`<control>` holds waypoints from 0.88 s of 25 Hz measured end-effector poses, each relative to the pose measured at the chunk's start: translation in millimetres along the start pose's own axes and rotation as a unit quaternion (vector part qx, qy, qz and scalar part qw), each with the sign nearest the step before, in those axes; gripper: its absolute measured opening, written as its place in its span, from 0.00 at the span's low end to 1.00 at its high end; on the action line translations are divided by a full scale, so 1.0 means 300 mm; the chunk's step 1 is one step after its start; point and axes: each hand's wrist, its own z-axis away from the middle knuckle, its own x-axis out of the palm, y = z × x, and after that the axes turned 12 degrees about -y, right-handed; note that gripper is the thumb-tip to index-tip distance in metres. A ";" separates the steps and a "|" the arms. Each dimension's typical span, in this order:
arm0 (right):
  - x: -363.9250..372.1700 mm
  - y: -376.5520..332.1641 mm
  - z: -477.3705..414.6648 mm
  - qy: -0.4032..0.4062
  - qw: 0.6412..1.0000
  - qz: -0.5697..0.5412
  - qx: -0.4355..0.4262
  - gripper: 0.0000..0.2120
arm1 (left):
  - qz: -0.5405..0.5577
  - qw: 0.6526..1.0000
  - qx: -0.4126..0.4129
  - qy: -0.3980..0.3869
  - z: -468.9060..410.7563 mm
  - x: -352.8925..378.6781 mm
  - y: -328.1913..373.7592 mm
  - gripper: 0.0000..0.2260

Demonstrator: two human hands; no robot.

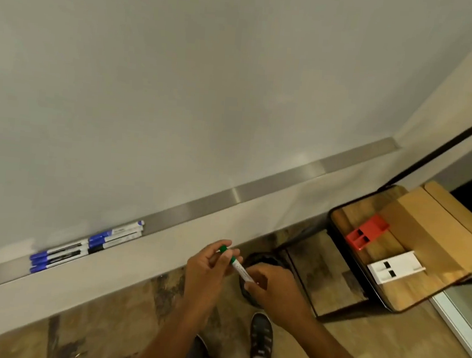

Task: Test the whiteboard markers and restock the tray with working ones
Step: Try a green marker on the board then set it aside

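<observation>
I hold a green whiteboard marker [237, 265] in front of me, below the metal tray [271, 190] of the whiteboard [180, 88]. My left hand [206, 273] grips its green cap end and my right hand [273, 287] grips the white barrel's lower end. Whether the cap is on or slightly off I cannot tell. Several blue-capped markers [86, 247] lie in two bunches on the tray at the left.
A small wooden table [423, 243] with a black metal frame stands at the right, carrying a red holder [367, 231] and a white holder [392, 268]. A dark round bin [259, 262] sits on the floor behind my hands. My shoes [261, 338] show below.
</observation>
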 end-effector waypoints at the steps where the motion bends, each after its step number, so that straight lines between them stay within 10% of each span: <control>1: 0.028 0.052 0.000 -0.002 1.000 0.012 0.020 0.07 | -0.024 0.999 -0.024 -0.015 -0.007 0.022 -0.053 0.11; 10: 0.161 0.413 -0.100 -0.024 0.988 -0.012 0.152 0.03 | -0.191 0.939 -0.183 -0.221 -0.127 0.182 -0.357 0.35; 22: 0.253 0.806 -0.413 -0.028 0.953 -0.026 0.301 0.18 | -0.354 0.888 -0.215 -0.200 -0.238 0.195 -0.710 0.26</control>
